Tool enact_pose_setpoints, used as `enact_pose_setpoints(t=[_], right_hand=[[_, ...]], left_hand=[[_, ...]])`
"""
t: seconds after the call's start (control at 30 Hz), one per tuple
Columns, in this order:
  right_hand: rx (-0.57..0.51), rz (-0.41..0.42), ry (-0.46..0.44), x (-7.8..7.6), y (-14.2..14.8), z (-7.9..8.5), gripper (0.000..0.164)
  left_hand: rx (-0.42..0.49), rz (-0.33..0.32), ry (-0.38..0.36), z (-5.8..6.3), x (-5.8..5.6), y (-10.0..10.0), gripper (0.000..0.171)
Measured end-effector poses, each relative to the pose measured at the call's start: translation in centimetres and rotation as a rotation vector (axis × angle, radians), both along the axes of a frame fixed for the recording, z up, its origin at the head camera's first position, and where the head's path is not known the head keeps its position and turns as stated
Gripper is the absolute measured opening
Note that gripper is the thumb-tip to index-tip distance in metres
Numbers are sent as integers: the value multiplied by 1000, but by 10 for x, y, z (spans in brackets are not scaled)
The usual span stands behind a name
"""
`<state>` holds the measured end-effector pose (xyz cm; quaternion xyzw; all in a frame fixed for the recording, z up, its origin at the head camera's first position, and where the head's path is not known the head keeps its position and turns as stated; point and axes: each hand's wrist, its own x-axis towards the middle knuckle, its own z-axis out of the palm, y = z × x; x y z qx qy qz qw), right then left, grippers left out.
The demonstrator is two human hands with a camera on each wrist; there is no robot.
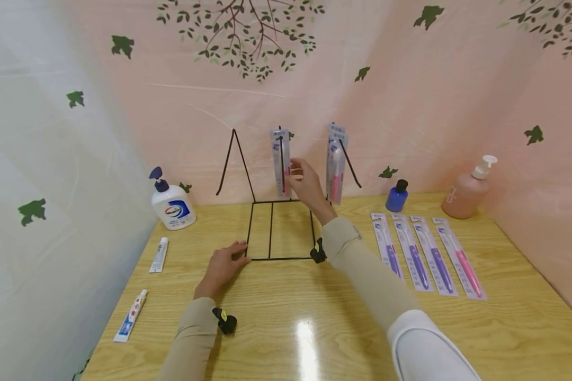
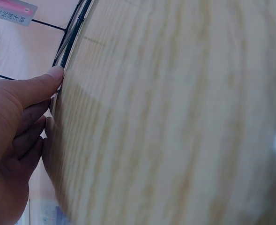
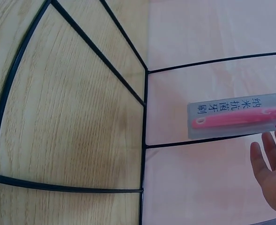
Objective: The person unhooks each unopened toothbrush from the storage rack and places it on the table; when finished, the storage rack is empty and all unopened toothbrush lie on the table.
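A black wire rack (image 1: 270, 233) stands on the table, its upright hooks at the back. With thumb and fingers, my left hand (image 1: 223, 267) holds its front left corner; the left wrist view shows the thumb (image 2: 55, 72) against the wire. A packaged pink toothbrush (image 1: 279, 164) hangs on the middle hook. My right hand (image 1: 307, 185) pinches this pack's right edge, its thumb at the front and some fingers spread beside it. The same pack (image 3: 231, 117) shows its pink handle in the right wrist view; the pinching fingertips are partly cut off. More packaged toothbrushes (image 1: 336, 169) hang on the right hook.
Several packaged toothbrushes (image 1: 414, 254) lie in a row at right. Behind them stand a blue bottle (image 1: 396, 198) and a pink pump bottle (image 1: 464, 193). At left are a white pump bottle (image 1: 172, 209) and two tubes, one small (image 1: 159, 255), one larger (image 1: 131, 316).
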<state>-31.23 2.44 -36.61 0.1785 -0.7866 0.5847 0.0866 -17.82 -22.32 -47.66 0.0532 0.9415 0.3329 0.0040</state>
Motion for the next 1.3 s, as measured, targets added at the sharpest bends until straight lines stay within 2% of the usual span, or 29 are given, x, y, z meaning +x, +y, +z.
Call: enact_pose_setpoints(t=[0.4,0.73,1.07,1.3], right_hand=[[-4,-35,-8,-8,-11,0,36],[19,-28,22,-4,-8,1,29],[11,42,43,10,-3,2,30],[-20,102,76,25,3,2,39]], left_hand=[[-11,-3,14,1,0,2,48],[-5,6,3,2,2,4,48],[1,8,-2,1,1,3,48],[-2,2,-1,1,1,2,48]])
